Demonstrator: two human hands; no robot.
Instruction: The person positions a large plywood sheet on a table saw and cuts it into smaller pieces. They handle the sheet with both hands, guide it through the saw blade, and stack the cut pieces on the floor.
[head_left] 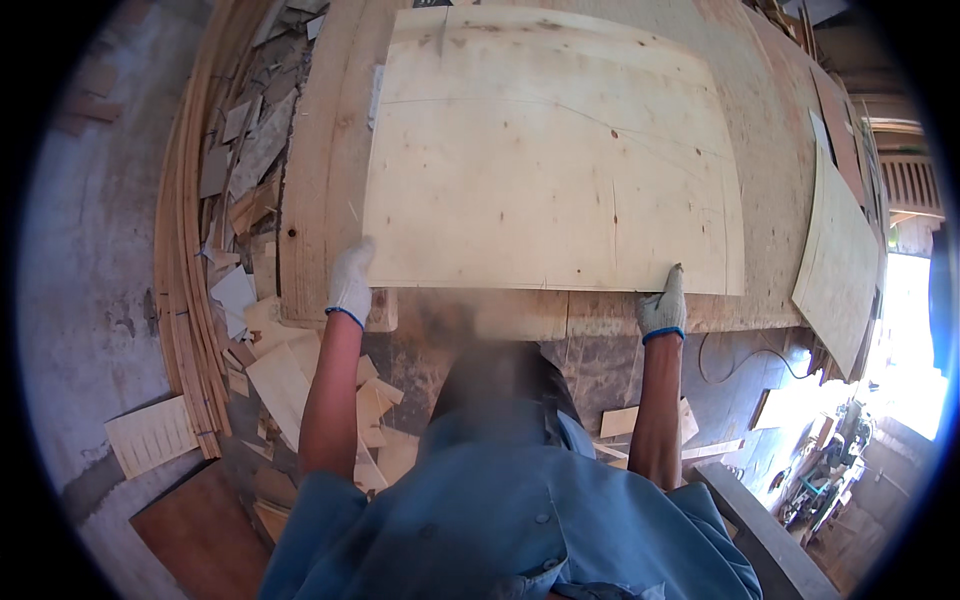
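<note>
A large pale plywood sheet lies over the wooden worktable, its near edge close to the table's front. At the sheet's near left corner, my left hand, in a white knitted glove with a blue cuff, grips the left edge. My right hand, gloved alike, holds the near edge toward the right, thumb on top and the other fingers hidden below. Dark knots and a thin crack mark the sheet's face.
Long wooden strips lean along the left wall beside heaped wood offcuts. More board scraps litter the floor below the table. Another plywood sheet stands at the right edge. Cluttered machinery sits at lower right.
</note>
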